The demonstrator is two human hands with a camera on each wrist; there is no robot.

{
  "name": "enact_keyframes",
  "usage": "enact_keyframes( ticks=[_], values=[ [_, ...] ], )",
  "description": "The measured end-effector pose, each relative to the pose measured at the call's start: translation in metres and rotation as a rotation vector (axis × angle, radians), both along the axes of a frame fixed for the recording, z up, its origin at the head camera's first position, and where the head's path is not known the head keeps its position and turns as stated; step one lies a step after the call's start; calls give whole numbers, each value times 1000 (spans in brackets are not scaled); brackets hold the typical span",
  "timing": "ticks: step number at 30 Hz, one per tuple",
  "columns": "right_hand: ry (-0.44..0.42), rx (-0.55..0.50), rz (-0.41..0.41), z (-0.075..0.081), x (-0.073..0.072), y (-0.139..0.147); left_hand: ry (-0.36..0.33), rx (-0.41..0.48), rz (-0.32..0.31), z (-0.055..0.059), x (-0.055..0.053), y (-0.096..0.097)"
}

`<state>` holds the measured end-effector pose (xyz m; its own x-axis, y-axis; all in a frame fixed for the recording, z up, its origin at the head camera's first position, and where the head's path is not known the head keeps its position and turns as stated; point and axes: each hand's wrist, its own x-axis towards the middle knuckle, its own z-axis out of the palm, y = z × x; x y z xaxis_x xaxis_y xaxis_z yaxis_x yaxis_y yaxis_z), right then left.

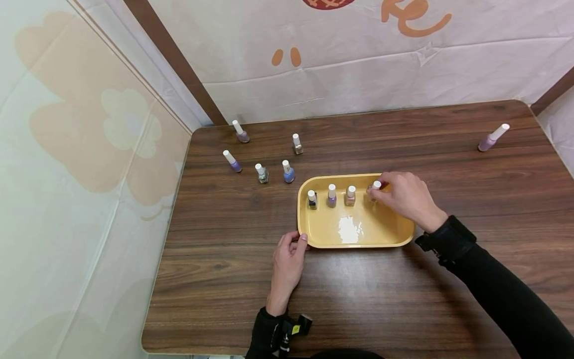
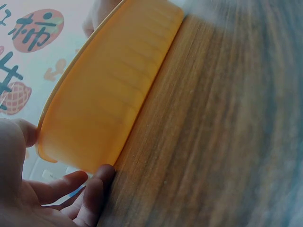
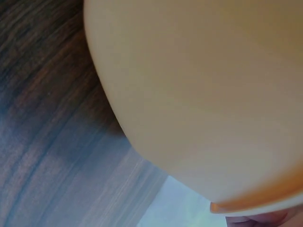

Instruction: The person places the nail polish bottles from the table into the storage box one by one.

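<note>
A yellow tray (image 1: 381,234) lies on the table with a row of nail polish bottles standing inside along its far side. My right hand (image 1: 409,195) pinches a white-capped nail polish bottle (image 1: 376,185) at the row's right end; its body is partly hidden by the fingers. To its left stand a pink bottle (image 1: 350,198), a purple bottle (image 1: 332,199) and a dark bottle (image 1: 312,202). My left hand (image 1: 288,259) holds the tray's near left corner. In the left wrist view, its thumb (image 2: 27,133) is at the rim and its fingers are by the base.
Beyond the tray to the left, several more bottles are spread out, among them a blue bottle (image 1: 289,173), a glittery bottle (image 1: 262,174) and a violet bottle (image 1: 234,164). A lilac bottle (image 1: 489,141) stands far right. Printed cloth (image 1: 358,75) hangs behind the table (image 1: 215,279).
</note>
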<state>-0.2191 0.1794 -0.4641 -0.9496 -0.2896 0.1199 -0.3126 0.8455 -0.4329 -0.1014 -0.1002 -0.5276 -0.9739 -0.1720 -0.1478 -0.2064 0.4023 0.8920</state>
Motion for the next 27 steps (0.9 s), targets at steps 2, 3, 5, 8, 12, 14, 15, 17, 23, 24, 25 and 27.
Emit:
enact_keyframes(
  ticks=[2,3,5,8,12,14,15,17,23,24,25,27],
  values=[
    [1,9,-3,1,0,-1,-1,6,1,0,0,0],
    [-1,15,-4,1,0,-1,-1,9,1,1,0,0],
    [-7,25,-6,1,0,-2,0,13,1,1,0,-1],
    [-8,40,-3,1,0,-2,0,13,-1,2,0,-1],
    [-4,63,6,0,0,-4,-5,6,-1,2,1,-1],
    [-3,77,11,-1,0,-5,-7,4,-1,1,1,-1],
    [-2,84,11,-1,0,-5,-7,5,-2,1,1,-1],
    [-4,96,13,-1,0,-7,-6,4,-3,0,1,-1],
    [-28,114,12,-1,-1,-9,-1,7,-3,1,0,-1],
    [-30,116,12,-1,-1,-10,0,7,-3,1,0,-1],
    [-31,118,12,-1,-1,-10,4,10,-3,1,1,-1],
    [-34,120,12,-1,-1,-10,5,9,-3,1,1,-1]
  ],
)
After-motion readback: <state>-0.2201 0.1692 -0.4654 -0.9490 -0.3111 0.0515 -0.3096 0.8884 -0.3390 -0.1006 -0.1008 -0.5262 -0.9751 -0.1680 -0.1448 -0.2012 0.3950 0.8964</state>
